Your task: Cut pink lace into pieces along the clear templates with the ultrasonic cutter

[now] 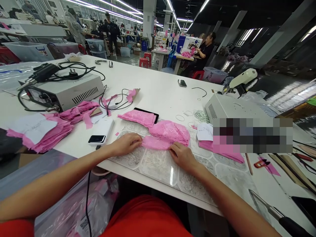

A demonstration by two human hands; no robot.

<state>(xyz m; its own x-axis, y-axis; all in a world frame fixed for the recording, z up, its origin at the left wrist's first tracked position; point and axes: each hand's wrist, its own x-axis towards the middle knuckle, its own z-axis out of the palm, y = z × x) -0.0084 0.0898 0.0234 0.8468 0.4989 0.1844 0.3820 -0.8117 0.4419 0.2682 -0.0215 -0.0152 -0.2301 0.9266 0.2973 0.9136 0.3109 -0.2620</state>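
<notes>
A small pink lace piece [156, 143] lies on a clear patterned mat [158, 166] at the table's near edge. My left hand [127, 144] pinches the piece's left end with its fingers closed. My right hand [182, 155] grips its right end, fingers curled down on the fabric. Just behind the piece sits a loose heap of pink lace [170, 131]. A flatter stack of pink lace [139, 118] rests partly on a black phone [151, 114] farther back.
A grey machine box [66, 91] with black cables stands at left, pink fabric stacks [49, 131] in front of it. A white power bank [101, 131] lies near my left hand. Another white machine [232, 107] stands at right. A person sews at a far table [206, 49].
</notes>
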